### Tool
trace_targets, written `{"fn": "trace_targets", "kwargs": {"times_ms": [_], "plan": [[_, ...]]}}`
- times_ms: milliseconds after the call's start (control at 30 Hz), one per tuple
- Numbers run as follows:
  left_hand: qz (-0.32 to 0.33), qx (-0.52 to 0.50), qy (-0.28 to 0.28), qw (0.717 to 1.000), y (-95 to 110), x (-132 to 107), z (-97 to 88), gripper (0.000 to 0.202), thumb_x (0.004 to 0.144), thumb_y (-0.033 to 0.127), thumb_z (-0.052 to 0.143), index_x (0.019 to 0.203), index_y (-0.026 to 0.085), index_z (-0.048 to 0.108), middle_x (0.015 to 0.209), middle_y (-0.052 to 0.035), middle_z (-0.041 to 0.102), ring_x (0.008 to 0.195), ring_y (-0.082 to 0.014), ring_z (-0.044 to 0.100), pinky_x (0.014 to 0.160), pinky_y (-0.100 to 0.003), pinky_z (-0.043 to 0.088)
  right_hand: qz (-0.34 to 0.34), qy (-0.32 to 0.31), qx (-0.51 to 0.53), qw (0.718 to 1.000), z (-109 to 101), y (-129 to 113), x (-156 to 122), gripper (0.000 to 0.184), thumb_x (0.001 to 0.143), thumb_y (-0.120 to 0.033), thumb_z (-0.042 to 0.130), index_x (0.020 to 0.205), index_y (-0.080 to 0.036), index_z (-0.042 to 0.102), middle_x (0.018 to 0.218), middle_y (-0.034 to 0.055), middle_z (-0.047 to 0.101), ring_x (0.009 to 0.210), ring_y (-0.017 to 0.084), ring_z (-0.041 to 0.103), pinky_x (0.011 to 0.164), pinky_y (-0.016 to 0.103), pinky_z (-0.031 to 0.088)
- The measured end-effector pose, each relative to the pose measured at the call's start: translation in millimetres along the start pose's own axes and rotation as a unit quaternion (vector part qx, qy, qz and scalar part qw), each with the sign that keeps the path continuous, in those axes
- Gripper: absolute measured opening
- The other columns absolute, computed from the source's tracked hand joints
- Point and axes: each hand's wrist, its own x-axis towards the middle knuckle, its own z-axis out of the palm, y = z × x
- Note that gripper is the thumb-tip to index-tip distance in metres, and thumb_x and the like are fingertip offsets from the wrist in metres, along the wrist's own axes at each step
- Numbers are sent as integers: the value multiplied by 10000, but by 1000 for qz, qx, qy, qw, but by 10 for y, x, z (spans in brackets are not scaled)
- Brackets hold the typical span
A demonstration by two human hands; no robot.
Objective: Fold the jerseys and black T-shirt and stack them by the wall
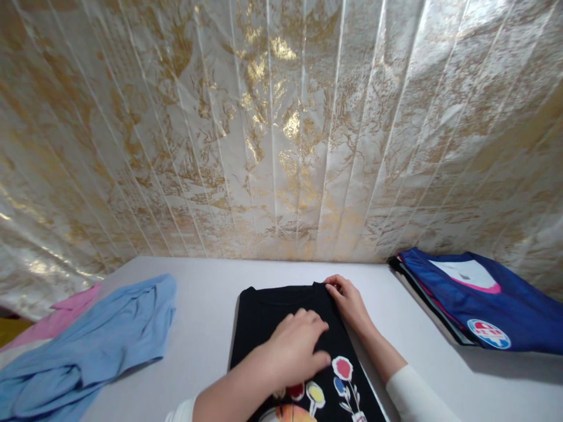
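Note:
A black T-shirt (264, 319) with a colourful flower print lies folded lengthwise on the white table (206, 293), its neck toward the wall. My left hand (297, 349) rests flat on the middle of the shirt, fingers together and stretched out. My right hand (347, 296) pinches the shirt's far right corner by the collar, fingers curled on the fabric.
A crumpled light blue garment (94, 340) lies at the left, with a pink one (70, 310) under its far edge. A stack of folded clothes topped by a dark blue jersey (488, 305) sits at the right. A shiny white-and-gold curtain (281, 129) hangs behind the table.

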Motion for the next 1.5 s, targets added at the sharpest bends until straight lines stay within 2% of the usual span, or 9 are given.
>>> {"fn": "trace_targets", "kwargs": {"times_ms": [133, 300, 467, 667, 867, 967, 1100, 1267, 1500], "plan": [[-115, 20, 115, 987, -164, 551, -190, 303, 870, 171, 491, 1145, 155, 617, 1201, -131, 600, 1171, -278, 505, 994, -416, 384, 8, 4, 23, 1000, 2, 11, -8, 200, 798, -350, 472, 835, -218, 618, 833, 30, 654, 817, 220, 569, 760, 338, 426], [-143, -2, 127, 981, -295, 941, 1, 175, 842, 156, 542, 932, 216, 681, 1074, -71, 661, 1089, -258, 550, 910, -389, 422, 12, -1, 51, 999, -5, -6, -24, 192, 812, -345, 459, 828, -219, 602, 829, 23, 653, 809, 209, 578, 731, 316, 432], [-122, -17, 172, 977, -359, 932, 182, 152, 858, 141, 539, 931, 228, 641, 1023, -15, 669, 1020, -206, 560, 871, -333, 409, 27, -4, 78, 997, -16, -27, -11, 174, 809, -337, 470, 841, -213, 588, 840, 23, 652, 817, 203, 586, 758, 321, 436], [-98, -20, 206, 973, -399, 927, 254, 153, 878, 107, 515, 932, 223, 599, 983, -6, 666, 978, -188, 561, 853, -305, 390, 59, 3, 94, 994, -107, -12, -96, 268, 797, -393, 495, 972, -194, 537, 860, 40, 642, 796, 203, 602, 757, 335, 460], [-89, -12, 206, 974, -351, 895, 240, 217, 887, 94, 455, 963, 224, 612, 1037, -13, 667, 1019, -191, 546, 885, -312, 372, 81, -66, -69, 992, -343, -251, -658, 180, 834, -386, 519, 746, -233, 549, 729, 18, 632, 689, 200, 573, 623, 303, 408], [-101, -2, 189, 977, -302, 905, 158, 297, 901, 96, 384, 950, 224, 647, 1013, -26, 692, 1001, -204, 565, 880, -331, 382, 68, -85, -126, 986, -463, -366, -967, 163, 822, -375, 551, 731, -241, 533, 745, 23, 634, 696, 203, 577, 618, 298, 405], [-120, 21, 157, 980, -181, 1030, 34, 344, 944, 245, 371, 825, 181, 688, 925, -111, 711, 984, -275, 583, 872, -409, 395, 69, -125, -139, 980, -574, -415, -1203, 162, 830, -383, 531, 744, -247, 548, 763, 29, 633, 706, 207, 585, 624, 300, 423], [-100, 31, 116, 988, -60, 1207, 28, 186, 859, 320, 601, 776, 166, 664, 913, -70, 696, 1011, -245, 581, 912, -416, 392, 73, -158, -145, 974, -619, -407, -1239, 253, 862, -407, 469, 686, -242, 545, 768, 40, 624, 733, 213, 585, 663, 313, 432], [-81, 6, 152, 985, -135, 1213, 139, 179, 954, 247, 439, 942, 229, 617, 928, -14, 708, 950, -203, 620, 872, -336, 391, 88, -183, -108, 973, -642, -419, -1213, 305, 894, -416, 412, 680, -239, 536, 774, 30, 617, 761, 208, 571, 694, 306, 413]]}}
